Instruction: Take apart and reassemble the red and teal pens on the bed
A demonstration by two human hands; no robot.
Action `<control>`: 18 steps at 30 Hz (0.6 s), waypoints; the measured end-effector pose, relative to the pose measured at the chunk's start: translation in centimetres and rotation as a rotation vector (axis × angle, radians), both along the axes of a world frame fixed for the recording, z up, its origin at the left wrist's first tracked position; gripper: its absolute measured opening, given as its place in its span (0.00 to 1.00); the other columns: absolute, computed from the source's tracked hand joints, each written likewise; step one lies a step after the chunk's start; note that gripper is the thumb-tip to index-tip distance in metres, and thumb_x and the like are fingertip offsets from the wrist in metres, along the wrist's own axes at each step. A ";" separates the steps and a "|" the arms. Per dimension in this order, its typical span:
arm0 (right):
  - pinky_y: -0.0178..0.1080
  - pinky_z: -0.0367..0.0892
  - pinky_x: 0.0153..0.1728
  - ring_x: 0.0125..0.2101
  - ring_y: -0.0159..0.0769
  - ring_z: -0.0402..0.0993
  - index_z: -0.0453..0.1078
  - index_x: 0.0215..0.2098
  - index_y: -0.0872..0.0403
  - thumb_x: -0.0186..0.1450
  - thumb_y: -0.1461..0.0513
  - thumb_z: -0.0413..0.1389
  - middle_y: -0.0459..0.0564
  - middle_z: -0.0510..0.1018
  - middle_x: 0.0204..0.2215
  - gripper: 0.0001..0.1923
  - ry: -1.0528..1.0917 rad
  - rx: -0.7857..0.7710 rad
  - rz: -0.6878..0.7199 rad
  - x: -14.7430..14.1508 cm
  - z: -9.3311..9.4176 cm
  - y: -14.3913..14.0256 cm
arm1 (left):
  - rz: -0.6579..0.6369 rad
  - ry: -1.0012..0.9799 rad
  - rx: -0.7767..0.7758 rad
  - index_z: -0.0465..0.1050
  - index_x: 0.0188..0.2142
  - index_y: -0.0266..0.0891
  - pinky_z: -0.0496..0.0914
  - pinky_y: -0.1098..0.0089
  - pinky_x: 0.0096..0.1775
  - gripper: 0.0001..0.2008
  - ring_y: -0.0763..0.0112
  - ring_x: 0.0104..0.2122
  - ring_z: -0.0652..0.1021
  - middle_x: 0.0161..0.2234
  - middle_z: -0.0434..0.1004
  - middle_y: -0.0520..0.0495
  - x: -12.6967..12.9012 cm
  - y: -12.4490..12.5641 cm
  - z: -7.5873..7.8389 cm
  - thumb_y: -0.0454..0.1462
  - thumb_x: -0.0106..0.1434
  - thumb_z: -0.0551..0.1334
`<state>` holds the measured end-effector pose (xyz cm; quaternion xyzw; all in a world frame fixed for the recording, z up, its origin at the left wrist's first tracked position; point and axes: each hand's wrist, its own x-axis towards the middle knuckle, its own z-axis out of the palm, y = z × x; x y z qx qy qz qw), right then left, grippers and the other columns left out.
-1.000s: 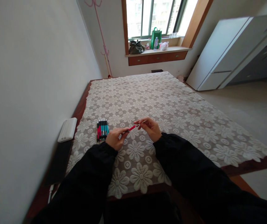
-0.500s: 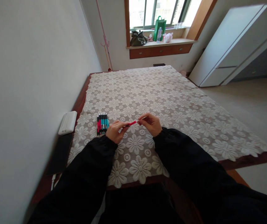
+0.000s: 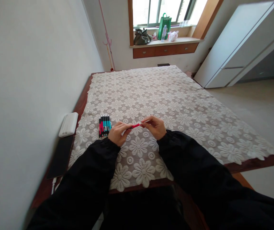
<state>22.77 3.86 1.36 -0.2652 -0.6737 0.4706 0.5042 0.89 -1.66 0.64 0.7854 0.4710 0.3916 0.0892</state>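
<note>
A red pen barrel (image 3: 135,126) is held above the near part of the lace tablecloth (image 3: 138,147), between the two hands, to the right of a row of pens (image 3: 105,125). It is pinched at its left end by the thumb and fingertips of the left hand (image 3: 118,133), and its red right end is left showing. A thin pale rod (image 3: 146,121) is pinched between the thumb and forefinger of the right hand (image 3: 155,127); how the other fingers of that hand are placed cannot be told clearly. Since half a second ago, the small gap seen between barrel and rod appears to have been narrowed, and the two are now brought nearly end to end; whether they touch, or whether the rod's tip has been let into the barrel, cannot be told at this size. Neither grip appears to have been changed. By this the parts are judged to be at a stage of fine alignment, in which steadiness is asked of both hands. The row, made up of red-and-black and teal-and-black pens, has been left undisturbed just beyond the left hand. The view has been tipped slightly downward over the last second. At the left edge, the white power bank (image 3: 68,124) and the flat black slab (image 3: 60,157) on its near side have been left untouched.
</note>
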 end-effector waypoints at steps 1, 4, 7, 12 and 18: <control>0.39 0.75 0.34 0.30 0.35 0.79 0.74 0.36 0.52 0.62 0.54 0.63 0.47 0.80 0.30 0.10 0.004 -0.015 0.001 0.0 0.0 0.0 | 0.002 0.002 -0.005 0.76 0.48 0.43 0.72 0.63 0.44 0.12 0.66 0.40 0.77 0.39 0.82 0.48 0.0 0.0 0.1 0.36 0.67 0.60; 0.40 0.75 0.35 0.31 0.35 0.78 0.74 0.36 0.52 0.62 0.53 0.63 0.47 0.79 0.30 0.11 -0.021 -0.024 -0.003 -0.1 0.0 0.0 | 0.017 0.004 -0.028 0.76 0.49 0.43 0.72 0.63 0.45 0.13 0.65 0.41 0.76 0.39 0.81 0.47 0.2 -0.1 0.4 0.35 0.67 0.59; 0.40 0.74 0.36 0.31 0.35 0.77 0.74 0.35 0.52 0.62 0.54 0.63 0.47 0.78 0.30 0.11 -0.080 0.018 0.009 -0.1 0.0 0.0 | 0.005 0.021 -0.046 0.74 0.52 0.44 0.71 0.62 0.46 0.15 0.65 0.42 0.76 0.40 0.81 0.47 0.3 -0.3 0.6 0.34 0.67 0.57; 0.39 0.73 0.39 0.38 0.35 0.77 0.72 0.47 0.50 0.64 0.58 0.61 0.48 0.79 0.37 0.14 -0.126 0.042 0.142 -0.3 -0.5 0.3 | 0.037 -0.058 -0.060 0.74 0.48 0.42 0.72 0.65 0.41 0.12 0.65 0.40 0.77 0.39 0.81 0.46 0.5 -0.4 0.4 0.34 0.65 0.59; 0.42 0.71 0.43 0.42 0.37 0.74 0.74 0.44 0.52 0.68 0.59 0.55 0.52 0.79 0.42 0.08 -0.486 0.345 0.286 -0.3 -0.3 0.5 | 0.159 -0.271 -0.037 0.70 0.46 0.40 0.71 0.66 0.38 0.10 0.67 0.39 0.79 0.39 0.81 0.46 0.7 -0.3 0.6 0.35 0.65 0.59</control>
